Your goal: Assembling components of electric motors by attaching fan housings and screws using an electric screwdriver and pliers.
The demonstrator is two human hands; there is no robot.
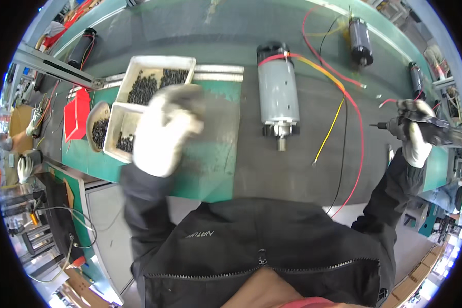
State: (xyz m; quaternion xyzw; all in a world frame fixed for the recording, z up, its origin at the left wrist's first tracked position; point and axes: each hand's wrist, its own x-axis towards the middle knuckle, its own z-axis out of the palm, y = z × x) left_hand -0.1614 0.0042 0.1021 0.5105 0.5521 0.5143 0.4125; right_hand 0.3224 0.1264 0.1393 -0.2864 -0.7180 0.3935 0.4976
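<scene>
While the blurred left hand [161,128] hovers half-open, empty, over the screw trays [123,128] at centre left, the right hand [416,134] grips a power screwdriver [421,126] at the right edge.

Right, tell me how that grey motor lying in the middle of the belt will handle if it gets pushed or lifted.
The grey motor lies on its side and is round-bodied, so a sideways push would likely roll it. It looks solid metal, so probably heavy for its size. Its red and yellow wires trail loose across the green belt and would likely drag or snag when it is lifted.
</scene>
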